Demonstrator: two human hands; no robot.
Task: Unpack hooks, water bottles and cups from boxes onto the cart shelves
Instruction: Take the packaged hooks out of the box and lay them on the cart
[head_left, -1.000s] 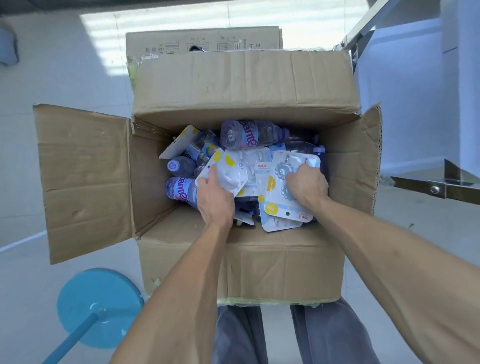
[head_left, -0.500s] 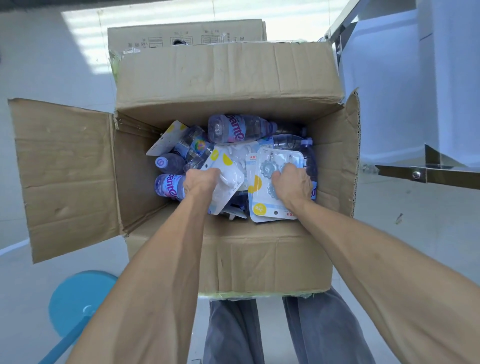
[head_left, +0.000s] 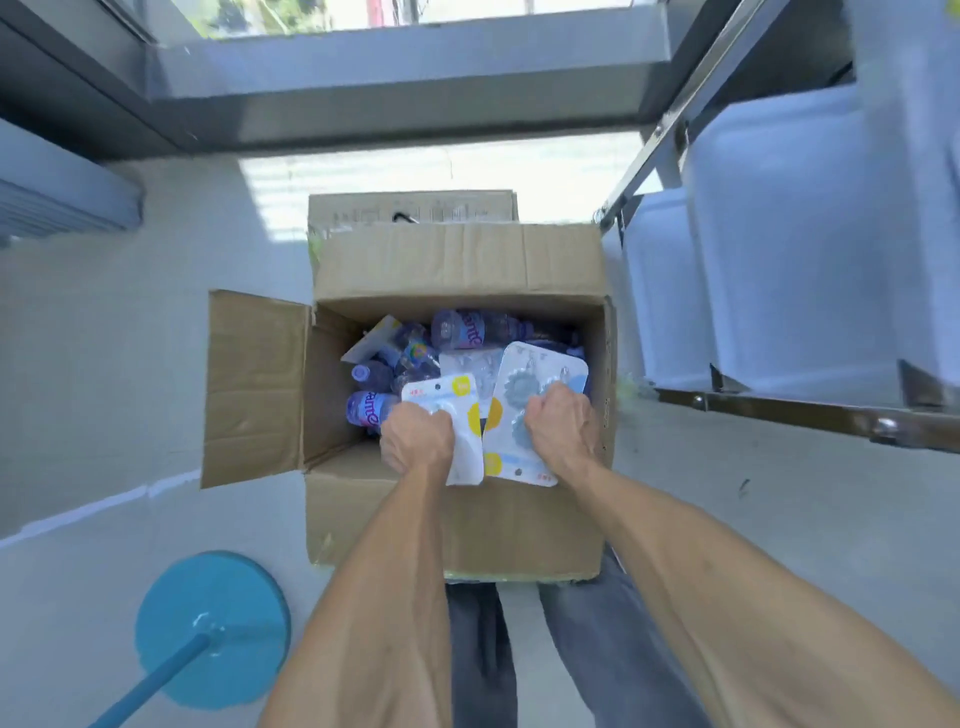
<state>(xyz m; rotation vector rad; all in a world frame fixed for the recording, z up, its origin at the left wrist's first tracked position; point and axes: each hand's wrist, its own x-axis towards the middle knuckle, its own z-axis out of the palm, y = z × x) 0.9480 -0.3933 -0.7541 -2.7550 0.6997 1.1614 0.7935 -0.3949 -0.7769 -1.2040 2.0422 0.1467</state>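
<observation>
Head view: the left hand (head_left: 415, 441) grips one hook pack (head_left: 457, 415), and the right hand (head_left: 561, 431) grips another hook pack (head_left: 524, 384), fingers curled round each. Both packs have risen from the pile a second ago to the near rim of the open box (head_left: 457, 519). Water bottles (head_left: 462, 330) remain inside; the cart shelves (head_left: 779, 291) stand at right, probably the next stop.

The open cardboard box (head_left: 457, 525) sits on the floor just in front of the person's legs (head_left: 613, 644). Inside it, water bottles (head_left: 462, 328) lie toward its left and far sides, with hook packs (head_left: 524, 374) over them at the near right. A second box (head_left: 410, 208) stands behind it. The cart (head_left: 779, 291) is to its right; what looks like a stand base (head_left: 213, 629) lies at its near left.
</observation>
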